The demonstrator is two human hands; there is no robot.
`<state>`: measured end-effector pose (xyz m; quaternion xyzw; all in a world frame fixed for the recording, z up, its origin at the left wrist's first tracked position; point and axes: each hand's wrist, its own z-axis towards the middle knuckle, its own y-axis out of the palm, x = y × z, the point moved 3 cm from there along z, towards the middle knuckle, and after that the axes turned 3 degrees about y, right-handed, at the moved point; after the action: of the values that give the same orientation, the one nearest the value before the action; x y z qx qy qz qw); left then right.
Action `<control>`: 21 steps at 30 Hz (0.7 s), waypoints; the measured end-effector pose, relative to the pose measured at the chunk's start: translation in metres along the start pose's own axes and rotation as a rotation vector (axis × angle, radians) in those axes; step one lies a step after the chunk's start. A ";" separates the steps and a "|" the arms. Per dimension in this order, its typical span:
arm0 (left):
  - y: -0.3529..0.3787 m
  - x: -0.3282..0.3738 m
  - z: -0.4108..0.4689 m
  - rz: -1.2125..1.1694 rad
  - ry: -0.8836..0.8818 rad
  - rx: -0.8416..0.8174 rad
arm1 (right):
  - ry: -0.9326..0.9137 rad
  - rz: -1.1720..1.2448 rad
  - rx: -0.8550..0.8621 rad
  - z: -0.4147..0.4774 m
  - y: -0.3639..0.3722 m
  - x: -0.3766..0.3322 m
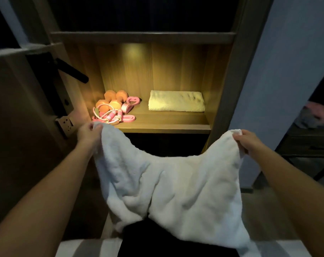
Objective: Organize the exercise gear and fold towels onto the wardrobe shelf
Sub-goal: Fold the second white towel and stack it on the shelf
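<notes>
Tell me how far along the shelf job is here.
Done: the dumbbells and jump rope sit at the left of the shelf, one folded towel at its right. In hand: the left hand and right hand each pinch a top corner of an unfolded white towel. Left: folding it and placing it on the shelf.

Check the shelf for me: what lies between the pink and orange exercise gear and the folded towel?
Nothing. The head view shows only bare wooden shelf between the exercise gear and the folded towel, which lie apart.
</notes>
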<state>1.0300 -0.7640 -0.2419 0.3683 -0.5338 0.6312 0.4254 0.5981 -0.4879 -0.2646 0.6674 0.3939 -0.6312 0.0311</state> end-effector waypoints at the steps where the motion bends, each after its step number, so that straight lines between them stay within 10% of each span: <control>1: -0.009 0.010 0.007 -0.015 0.009 0.040 | -0.031 0.022 0.073 0.003 -0.012 -0.010; 9: -0.088 0.066 0.058 -0.086 0.150 0.280 | -0.200 0.125 0.526 0.011 -0.111 -0.076; 21: -0.091 0.127 0.061 -0.194 0.217 0.449 | -0.319 0.191 0.591 -0.018 -0.104 -0.140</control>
<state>1.0687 -0.8002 -0.0828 0.4328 -0.2939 0.7260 0.4463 0.5690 -0.4749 -0.0918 0.5742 0.1199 -0.8087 -0.0436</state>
